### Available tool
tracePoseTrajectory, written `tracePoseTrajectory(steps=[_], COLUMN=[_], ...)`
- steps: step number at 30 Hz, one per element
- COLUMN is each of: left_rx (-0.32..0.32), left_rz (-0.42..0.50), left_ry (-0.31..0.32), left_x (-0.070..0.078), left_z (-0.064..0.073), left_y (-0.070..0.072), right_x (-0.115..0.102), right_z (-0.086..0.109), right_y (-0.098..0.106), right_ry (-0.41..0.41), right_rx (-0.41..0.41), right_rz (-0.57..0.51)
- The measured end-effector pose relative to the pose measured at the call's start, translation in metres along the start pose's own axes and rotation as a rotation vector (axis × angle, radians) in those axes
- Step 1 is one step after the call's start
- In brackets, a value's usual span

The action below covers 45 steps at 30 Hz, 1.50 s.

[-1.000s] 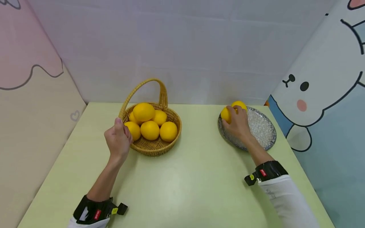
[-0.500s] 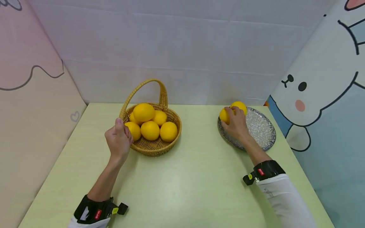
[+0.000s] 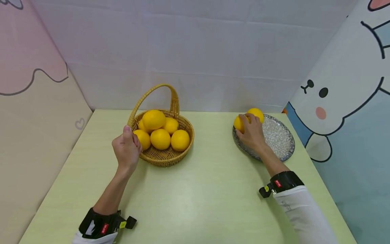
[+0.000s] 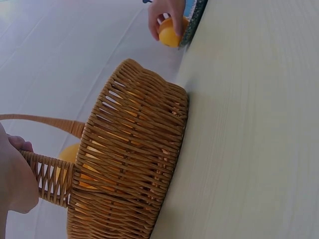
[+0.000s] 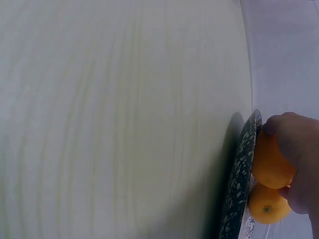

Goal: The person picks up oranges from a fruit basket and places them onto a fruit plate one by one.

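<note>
My left hand (image 3: 126, 149) grips the near end of the arched handle of a wicker basket (image 3: 163, 162); the left wrist view shows the basket's woven side (image 4: 129, 164) from close by. Several oranges (image 3: 160, 139) are piled in it, one resting on top of the others. On the right, my right hand (image 3: 252, 134) holds an orange (image 3: 239, 124) with thumb and fingers curled round it, at the left rim of a speckled grey plate (image 3: 278, 139). A second orange (image 3: 256, 114) lies just behind the held one. The palm side is hidden in the head view.
Both items stand on a pale green table (image 3: 195, 196), the basket left of centre and the plate near the right edge. A whitish wall sheet (image 3: 195, 57) rises right behind the table. Printed cartoon panels (image 3: 344, 95) flank it at the sides.
The right hand and the orange in it have shifted very slightly left over the plate. The left hand and the basket have stayed where they were.
</note>
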<state>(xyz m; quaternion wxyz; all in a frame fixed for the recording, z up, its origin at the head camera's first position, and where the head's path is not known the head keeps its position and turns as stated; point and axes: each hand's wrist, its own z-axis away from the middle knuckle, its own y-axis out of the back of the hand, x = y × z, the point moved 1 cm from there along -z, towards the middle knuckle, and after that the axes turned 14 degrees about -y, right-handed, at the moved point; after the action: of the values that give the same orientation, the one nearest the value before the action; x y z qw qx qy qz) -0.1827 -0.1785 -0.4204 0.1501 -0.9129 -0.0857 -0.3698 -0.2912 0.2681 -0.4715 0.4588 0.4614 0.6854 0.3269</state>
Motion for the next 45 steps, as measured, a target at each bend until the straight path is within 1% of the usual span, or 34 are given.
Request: tracePoseTrajectory(steps=[5, 10, 15, 21, 24, 26, 32, 34, 41, 45], left_rx=[-0.004, -0.001, -0.006, -0.006, -0.003, -0.003, 0.002, 0.004, 0.010, 0.009], left_rz=[0.001, 0.021, 0.011, 0.021, 0.020, 0.015, 0.018, 0.017, 0.024, 0.036], left_ry=[-0.003, -0.004, -0.013, -0.013, -0.007, -0.007, -0.007, -0.004, -0.007, -0.008], left_x=[0.000, 0.000, -0.001, -0.002, -0.003, -0.002, 0.000, 0.001, 0.000, -0.001], left_z=[0.000, -0.001, 0.000, 0.000, 0.000, 0.000, -0.002, -0.003, -0.003, -0.001], left_y=[0.000, 0.000, 0.000, 0.000, 0.000, 0.000, -0.001, -0.002, -0.001, -0.001], right_x=[0.001, 0.002, 0.002, 0.001, 0.000, -0.001, -0.007, -0.010, -0.017, -0.021], right_z=[-0.001, -0.002, -0.001, 0.002, 0.002, 0.002, -0.002, -0.004, -0.003, -0.003], right_y=[-0.001, -0.001, 0.000, 0.004, 0.006, 0.008, 0.014, 0.017, 0.020, 0.020], right_ry=[0.040, 0.067, 0.054, 0.031, 0.034, 0.046, 0.141, 0.153, 0.134, 0.141], right_rx=[0.025, 0.041, 0.015, -0.017, -0.029, -0.027, 0.028, 0.030, -0.060, -0.079], right_rz=[0.045, 0.058, 0.045, 0.026, 0.031, 0.036, 0.044, 0.042, 0.057, 0.063])
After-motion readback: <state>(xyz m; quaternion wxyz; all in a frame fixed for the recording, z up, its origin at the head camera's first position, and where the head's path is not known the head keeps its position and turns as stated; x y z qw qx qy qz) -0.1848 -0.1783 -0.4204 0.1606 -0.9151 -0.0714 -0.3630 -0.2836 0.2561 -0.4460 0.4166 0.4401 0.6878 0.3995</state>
